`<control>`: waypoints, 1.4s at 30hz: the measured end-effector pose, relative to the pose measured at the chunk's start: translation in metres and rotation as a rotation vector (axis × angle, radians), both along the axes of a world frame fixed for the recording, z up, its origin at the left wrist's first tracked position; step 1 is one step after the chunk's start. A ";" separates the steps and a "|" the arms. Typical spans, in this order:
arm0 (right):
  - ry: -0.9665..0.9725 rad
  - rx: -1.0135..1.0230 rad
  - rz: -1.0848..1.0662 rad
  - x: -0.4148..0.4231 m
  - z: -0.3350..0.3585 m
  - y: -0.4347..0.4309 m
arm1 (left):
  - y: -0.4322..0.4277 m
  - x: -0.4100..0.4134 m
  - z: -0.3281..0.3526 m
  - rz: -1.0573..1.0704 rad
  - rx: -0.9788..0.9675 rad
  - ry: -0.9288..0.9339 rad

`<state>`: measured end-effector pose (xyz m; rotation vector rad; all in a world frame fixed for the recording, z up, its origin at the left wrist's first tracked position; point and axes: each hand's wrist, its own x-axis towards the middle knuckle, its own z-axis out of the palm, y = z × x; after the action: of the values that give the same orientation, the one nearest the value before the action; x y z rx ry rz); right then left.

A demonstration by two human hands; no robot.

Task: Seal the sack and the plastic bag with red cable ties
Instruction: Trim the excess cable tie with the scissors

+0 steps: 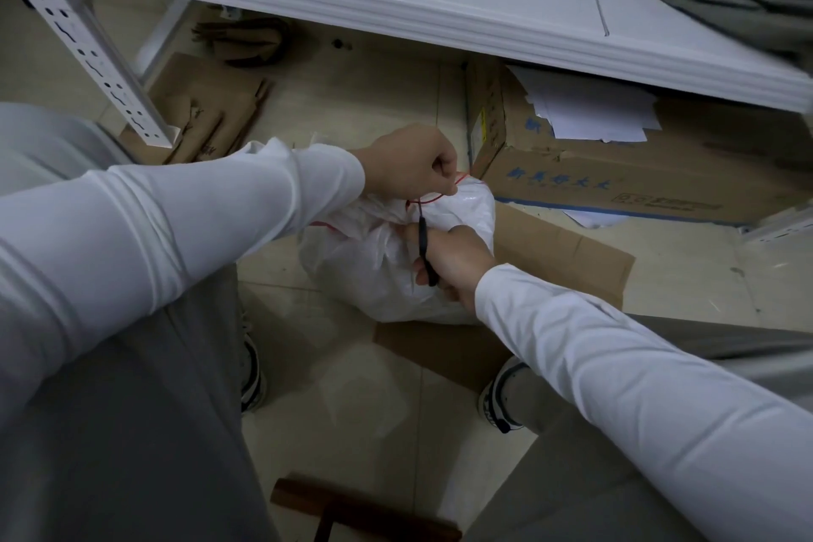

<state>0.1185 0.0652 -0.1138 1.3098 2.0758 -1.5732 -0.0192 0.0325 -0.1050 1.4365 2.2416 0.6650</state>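
Left hand [407,165] pinches cable tie [433,198] (red) just above scissors [423,240].

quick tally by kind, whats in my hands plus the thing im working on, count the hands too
hands: 2 (left hand, right hand)
white plastic bag: 1
red cable tie, pinched by the left hand: 1
black scissors, held in the right hand: 1
total: 5

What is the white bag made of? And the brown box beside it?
The white bag looks like thin plastic: crinkly, slightly see-through and a bit shiny. The brown box looks like cardboard: dull brown, creased edges, blue print.
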 end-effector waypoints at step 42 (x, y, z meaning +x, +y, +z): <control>0.393 0.388 -0.008 -0.107 0.092 0.030 | -0.051 -0.073 0.077 0.643 0.409 -0.480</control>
<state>0.0115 0.0947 -0.0219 1.1886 2.7301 -1.5884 -0.0917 -0.0188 -0.0285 0.5544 2.2155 1.5541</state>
